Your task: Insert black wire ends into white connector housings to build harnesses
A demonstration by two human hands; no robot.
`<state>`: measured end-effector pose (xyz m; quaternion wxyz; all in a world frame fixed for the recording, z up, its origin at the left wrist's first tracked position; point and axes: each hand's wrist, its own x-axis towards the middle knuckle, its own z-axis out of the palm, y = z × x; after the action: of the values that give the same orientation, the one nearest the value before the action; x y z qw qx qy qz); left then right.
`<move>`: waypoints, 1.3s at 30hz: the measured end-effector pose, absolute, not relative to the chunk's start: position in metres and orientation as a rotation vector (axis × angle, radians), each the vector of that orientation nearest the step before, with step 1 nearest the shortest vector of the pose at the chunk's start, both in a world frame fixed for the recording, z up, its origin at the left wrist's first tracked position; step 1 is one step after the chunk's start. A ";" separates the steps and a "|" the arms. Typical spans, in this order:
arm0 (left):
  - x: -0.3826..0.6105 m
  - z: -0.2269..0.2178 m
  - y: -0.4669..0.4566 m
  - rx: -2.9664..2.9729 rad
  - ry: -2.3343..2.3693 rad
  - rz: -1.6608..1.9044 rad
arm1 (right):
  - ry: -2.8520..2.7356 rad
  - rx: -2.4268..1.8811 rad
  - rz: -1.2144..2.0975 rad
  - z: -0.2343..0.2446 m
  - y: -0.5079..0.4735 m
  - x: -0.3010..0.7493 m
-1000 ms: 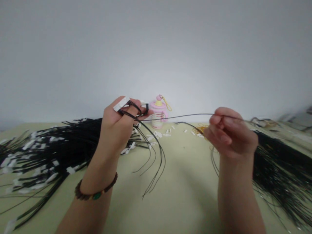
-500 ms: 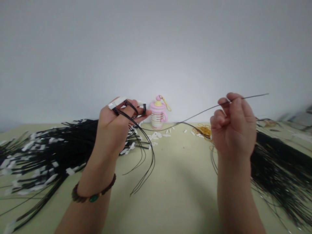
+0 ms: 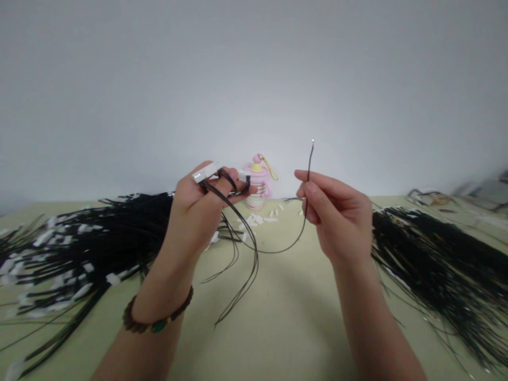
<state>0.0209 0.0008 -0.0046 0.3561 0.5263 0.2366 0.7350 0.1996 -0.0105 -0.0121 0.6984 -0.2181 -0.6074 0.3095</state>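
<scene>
My left hand [image 3: 204, 206] is closed around a black wire harness [image 3: 250, 233] with white plug housings. One white connector [image 3: 206, 172] rests across the back of the index finger, and a second white connector [image 3: 243, 173] sits near the fingertips. Several loose wire ends hang below this hand. Between thumb and index finger, my right hand [image 3: 337, 211] pinches a single thin black wire [image 3: 310, 164]. Its tip points upward and ends in a small shiny metal terminal [image 3: 313, 141]. The rest of that wire sags in a curve toward the left hand.
A heap of black wires with white connectors [image 3: 99, 238] lies at left. Another bundle of black wires [image 3: 440, 270] lies at right. Small white connector housings [image 3: 256, 219] are scattered before a pink toy bottle [image 3: 255, 193] by the wall.
My right hand has moved left, closer to the left hand, and turned so the wire's tip points up instead of right. The taut wire now hangs slack. My left hand shifted slightly right.
</scene>
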 end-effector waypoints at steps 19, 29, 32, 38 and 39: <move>0.020 -0.007 0.000 1.401 0.593 1.869 | -1.418 -0.605 0.540 -0.008 -0.018 0.195; 0.020 -0.009 0.000 1.428 0.604 1.854 | -1.513 -0.691 0.521 -0.006 -0.021 0.195; 0.021 -0.008 -0.001 1.419 0.603 1.851 | -1.539 -0.704 0.528 -0.006 -0.021 0.194; 0.026 -0.007 -0.004 1.439 0.625 1.807 | -1.584 -0.714 0.557 -0.005 -0.020 0.194; 0.027 -0.008 -0.005 1.452 0.632 1.792 | -1.586 -0.714 0.569 -0.005 -0.020 0.194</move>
<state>0.0273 -0.0048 -0.0079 0.3663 0.5649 0.2460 0.6973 0.1942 -0.0204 -0.0049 0.6099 -0.3091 -0.6868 0.2466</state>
